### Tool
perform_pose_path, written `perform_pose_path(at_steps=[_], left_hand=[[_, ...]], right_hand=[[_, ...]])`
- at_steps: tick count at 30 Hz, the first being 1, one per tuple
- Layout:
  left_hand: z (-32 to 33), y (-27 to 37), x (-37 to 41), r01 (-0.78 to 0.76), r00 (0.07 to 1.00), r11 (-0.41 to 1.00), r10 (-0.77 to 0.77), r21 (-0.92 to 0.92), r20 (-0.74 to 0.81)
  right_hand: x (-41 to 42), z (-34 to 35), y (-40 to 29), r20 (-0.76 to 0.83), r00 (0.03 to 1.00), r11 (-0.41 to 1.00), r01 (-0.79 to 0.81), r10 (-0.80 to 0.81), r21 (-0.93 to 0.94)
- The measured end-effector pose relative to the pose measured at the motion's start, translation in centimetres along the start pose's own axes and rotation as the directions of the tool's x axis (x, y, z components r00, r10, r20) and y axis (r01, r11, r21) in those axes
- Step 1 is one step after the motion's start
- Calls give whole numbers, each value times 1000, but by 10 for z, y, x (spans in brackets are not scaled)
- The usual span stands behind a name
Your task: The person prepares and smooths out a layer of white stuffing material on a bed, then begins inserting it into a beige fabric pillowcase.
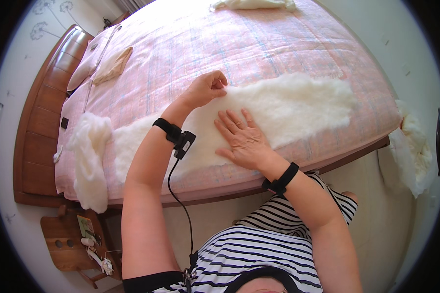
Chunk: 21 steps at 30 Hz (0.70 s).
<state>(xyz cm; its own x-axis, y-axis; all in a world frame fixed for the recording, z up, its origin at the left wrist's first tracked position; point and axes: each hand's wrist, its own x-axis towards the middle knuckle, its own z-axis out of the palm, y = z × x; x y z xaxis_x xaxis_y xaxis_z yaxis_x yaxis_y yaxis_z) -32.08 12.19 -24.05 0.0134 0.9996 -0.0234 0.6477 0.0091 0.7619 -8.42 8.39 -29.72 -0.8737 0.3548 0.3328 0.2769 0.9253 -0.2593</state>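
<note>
A long sheet of fluffy white wadding (297,106) lies along the near side of a bed with a pink checked cover (190,55). At the sheet's far edge, my left hand (209,88) has its fingers curled, with thumb and fingertips beside the fluff; whether they pinch any is unclear. My right hand (242,139) rests palm down on the middle of the sheet with its fingers spread. Another bundle of white wadding (91,157) hangs over the bed's near edge on the left. A folded white piece (255,3) lies at the bed's far side.
A wooden headboard (47,121) stands at the left, with a folded beige cloth (113,67) on the bed near it. A wooden chair (64,245) holding small items is at the lower left. More white wadding in a translucent bag (414,150) is beyond the bed's right end.
</note>
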Motion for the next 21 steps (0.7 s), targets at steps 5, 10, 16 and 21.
perform_pose_path(at_steps=[5, 10, 16, 21], left_hand=[[0, 4, 11, 99, 995, 995, -98, -3, 28], [-2, 15, 16, 83, 991, 990, -95, 114, 100], [2, 20, 29, 44, 971, 979, -89, 199, 222], [16, 35, 36, -15, 979, 991, -13, 136, 202]], right_hand=[[-1, -1, 0, 18, 1000, 1000, -7, 6, 25], [-1, 0, 0, -1, 1000, 1000, -4, 4, 30], [0, -4, -2, -21, 1000, 997, -5, 6, 71], [-1, -3, 0, -21, 1000, 998, -10, 12, 62]])
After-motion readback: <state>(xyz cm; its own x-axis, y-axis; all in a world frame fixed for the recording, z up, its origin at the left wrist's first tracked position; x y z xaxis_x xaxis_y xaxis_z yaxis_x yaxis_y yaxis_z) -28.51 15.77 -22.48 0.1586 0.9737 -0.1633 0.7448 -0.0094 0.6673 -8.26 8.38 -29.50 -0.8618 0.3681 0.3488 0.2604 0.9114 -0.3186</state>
